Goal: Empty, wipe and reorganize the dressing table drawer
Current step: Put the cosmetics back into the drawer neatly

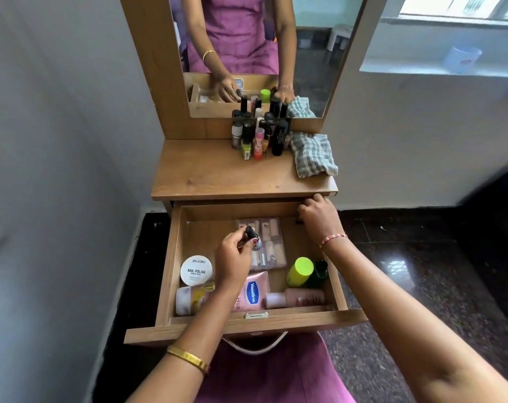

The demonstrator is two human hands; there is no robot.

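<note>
The wooden drawer (247,324) of the dressing table stands pulled out. My left hand (232,263) pinches a small black-capped nail polish bottle (252,235) above the drawer's middle. My right hand (319,219) reaches into the back right corner under the tabletop edge, fingers curled round a small dark thing (298,221) that is mostly hidden. In the drawer lie a clear pouch of tubes (271,242), a white nail polish remover tub (196,270), a pink Vaseline tube (254,292), a green-capped bottle (299,271), a pink bottle (299,298) and a yellow tube (188,299).
On the tabletop (206,173) several small bottles (258,135) stand clustered before the mirror (247,39). A checked cloth (314,154) lies at the right rear. A white wall is on the left, dark polished floor on the right.
</note>
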